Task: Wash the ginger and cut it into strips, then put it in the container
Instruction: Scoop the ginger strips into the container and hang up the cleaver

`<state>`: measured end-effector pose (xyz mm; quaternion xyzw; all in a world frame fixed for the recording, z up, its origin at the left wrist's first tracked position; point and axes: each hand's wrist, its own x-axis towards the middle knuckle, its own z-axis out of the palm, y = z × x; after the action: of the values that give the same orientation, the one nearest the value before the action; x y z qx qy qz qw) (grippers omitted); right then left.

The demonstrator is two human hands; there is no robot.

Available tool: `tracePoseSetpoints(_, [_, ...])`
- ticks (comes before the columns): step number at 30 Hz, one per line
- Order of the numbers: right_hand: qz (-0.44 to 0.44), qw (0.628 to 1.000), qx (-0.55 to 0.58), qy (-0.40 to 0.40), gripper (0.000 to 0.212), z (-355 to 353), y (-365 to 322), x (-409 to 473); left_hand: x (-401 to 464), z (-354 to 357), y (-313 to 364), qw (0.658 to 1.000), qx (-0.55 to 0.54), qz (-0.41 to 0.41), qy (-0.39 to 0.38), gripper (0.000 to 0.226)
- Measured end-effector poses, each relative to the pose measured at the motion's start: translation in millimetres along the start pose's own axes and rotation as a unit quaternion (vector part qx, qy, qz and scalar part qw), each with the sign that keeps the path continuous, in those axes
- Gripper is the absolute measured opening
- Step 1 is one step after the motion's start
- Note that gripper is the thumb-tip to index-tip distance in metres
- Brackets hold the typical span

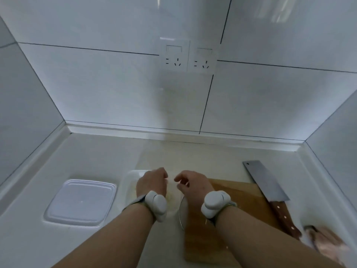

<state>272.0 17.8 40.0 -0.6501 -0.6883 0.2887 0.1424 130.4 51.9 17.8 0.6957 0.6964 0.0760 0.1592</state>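
A white container [129, 180] stands on the counter left of the wooden cutting board [241, 192]. Pale ginger strips [172, 200] lie inside it, blurred and partly hidden by my wrists. My left hand [152, 182] hovers over the container with its fingers curled downward out of sight. My right hand [193, 183] hangs beside it over the container's right edge, its thumb and fingers loosely curled and slightly apart, with nothing plainly between them. Both wrists wear white trackers.
The container's lid [81, 202] lies flat on the counter to the left. A cleaver [267, 182] with a wooden handle rests along the board's right edge. A round metal rim [181, 213] shows between my forearms. A pinkish blurred thing [326, 244] sits at the lower right. Tiled walls enclose the counter.
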Motion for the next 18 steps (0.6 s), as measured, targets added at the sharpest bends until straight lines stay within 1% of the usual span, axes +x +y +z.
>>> tracePoseSetpoints(2, [0.034, 0.998, 0.003, 0.060, 0.020, -9.0, 25.3, -4.6, -3.0, 9.4, 21.2, 0.996, -0.041, 0.078, 0.018, 0.014])
tracePoseSetpoints(3, [0.053, 0.996, -0.005, 0.073, 0.023, -14.4, 43.4, -7.5, -4.8, 16.9, 34.9, 0.992, -0.055, 0.117, 0.006, 0.015])
tracePoseSetpoints(4, [0.069, 0.995, -0.031, 0.066, 0.027, -18.5, 61.1, -9.7, -6.5, 23.8, 46.8, 0.987, -0.058, 0.147, -0.022, 0.018])
tracePoseSetpoints(7, [0.110, 0.987, -0.121, -0.008, 0.036, -25.9, 107.6, -15.9, -15.5, 50.6, 77.7, 0.971, -0.004, 0.196, -0.139, 0.038])
tracePoseSetpoints(9, [0.115, 0.982, -0.142, -0.045, 0.041, -27.0, 127.7, -22.1, -25.2, 68.8, 90.9, 0.969, 0.025, 0.180, -0.170, 0.050])
tracePoseSetpoints(12, [0.126, 0.977, -0.138, -0.104, 0.058, -23.1, 136.6, -29.1, -40.5, 83.9, 98.2, 0.977, 0.050, 0.144, -0.150, 0.052])
tracePoseSetpoints(14, [0.111, 0.978, -0.144, -0.097, 0.064, -17.4, 141.5, -34.0, -50.9, 89.4, 102.2, 0.982, 0.040, 0.134, -0.129, 0.050])
tracePoseSetpoints(16, [0.069, 0.984, -0.134, -0.098, 0.062, -13.7, 140.8, -39.0, -58.4, 93.6, 103.2, 0.983, 0.010, 0.136, -0.124, 0.047])
tracePoseSetpoints(18, [0.014, 0.986, -0.112, -0.119, 0.051, -12.4, 137.8, -48.1, -68.2, 95.7, 106.1, 0.984, -0.008, 0.132, -0.122, 0.038])
